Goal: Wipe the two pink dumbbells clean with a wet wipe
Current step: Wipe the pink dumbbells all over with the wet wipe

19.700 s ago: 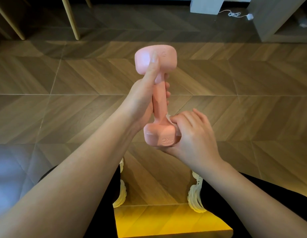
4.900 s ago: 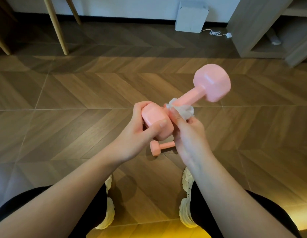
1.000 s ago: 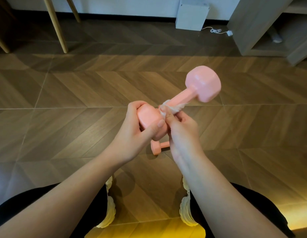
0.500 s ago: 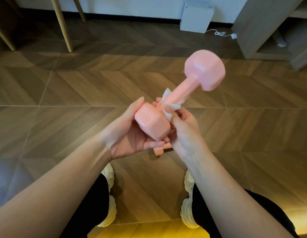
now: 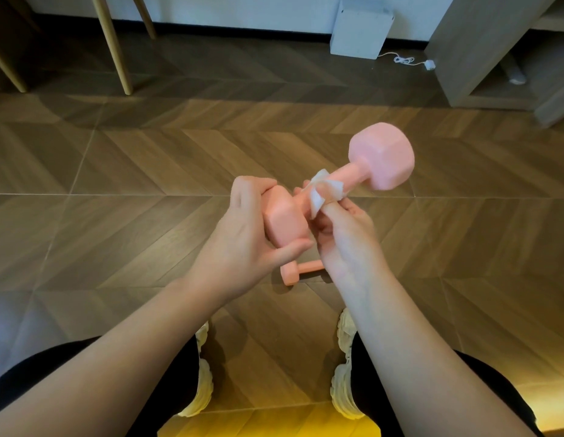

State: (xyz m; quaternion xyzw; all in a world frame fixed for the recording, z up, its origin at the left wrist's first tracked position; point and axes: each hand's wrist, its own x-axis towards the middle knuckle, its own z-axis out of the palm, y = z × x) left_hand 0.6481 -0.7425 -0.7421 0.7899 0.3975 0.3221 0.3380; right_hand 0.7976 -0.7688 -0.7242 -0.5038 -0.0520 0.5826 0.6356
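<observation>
I hold a pink dumbbell (image 5: 380,156) in the air, tilted up to the right. My left hand (image 5: 243,241) grips its near head, fingers over the top and thumb underneath. My right hand (image 5: 343,234) pinches a white wet wipe (image 5: 321,192) wrapped around the handle close to that near head. The second pink dumbbell (image 5: 295,272) lies on the wooden floor below my hands, mostly hidden behind my right wrist.
Wooden furniture legs (image 5: 112,45) stand at the back left. A white box (image 5: 359,29) with a cable (image 5: 406,60) sits by the wall. A wooden shelf unit (image 5: 501,55) is at the back right. My shoes (image 5: 343,373) are on the floor below.
My left hand has turned over the near head, from cradling it underneath to gripping it from above. The dumbbell has dropped slightly, and the wipe has stayed on the handle.
</observation>
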